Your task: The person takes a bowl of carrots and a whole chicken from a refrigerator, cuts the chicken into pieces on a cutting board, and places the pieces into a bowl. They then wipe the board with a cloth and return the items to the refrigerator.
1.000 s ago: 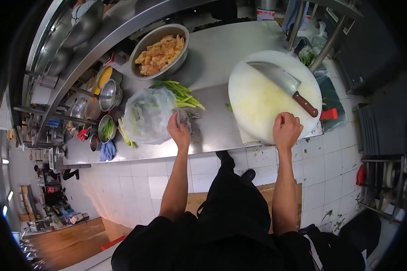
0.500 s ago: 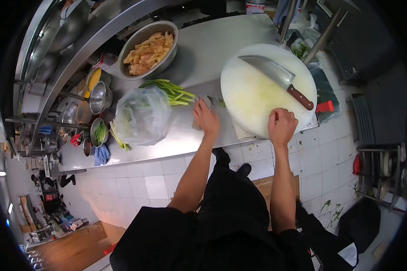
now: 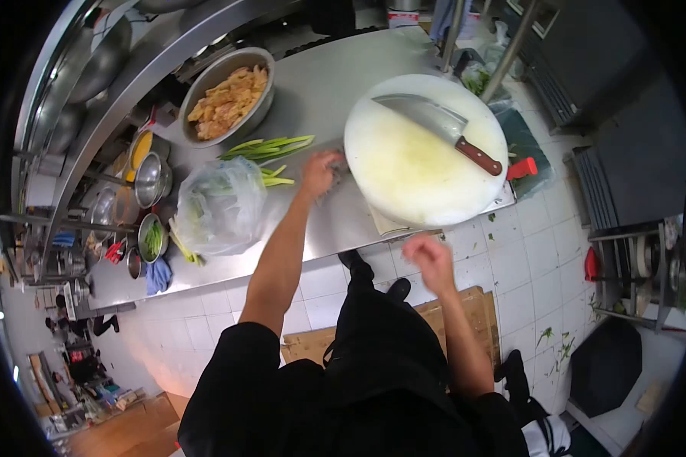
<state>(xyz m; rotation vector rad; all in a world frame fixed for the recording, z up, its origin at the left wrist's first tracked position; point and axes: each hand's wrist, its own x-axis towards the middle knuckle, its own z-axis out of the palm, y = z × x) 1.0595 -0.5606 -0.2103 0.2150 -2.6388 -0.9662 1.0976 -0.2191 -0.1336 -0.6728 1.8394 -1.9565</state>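
1 left hand (image 3: 320, 172): fingers curled down on crumpled grey cloth (image 3: 338, 162), lying on steel counter (image 3: 335, 84) between green onion stalks (image 3: 270, 148) and round white cutting board (image 3: 423, 164). 1 right hand (image 3: 428, 255): off counter, blurred, finger spread cannot be told.

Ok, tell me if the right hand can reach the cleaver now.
Probably yes: the right hand hovers just off the counter, and the cleaver lies uncovered on the cutting board, nothing between them.

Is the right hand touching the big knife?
Apart. The head view shows the cleaver lying on the white cutting board, while the right hand is off the counter, above the floor tiles, with a clear gap between them.
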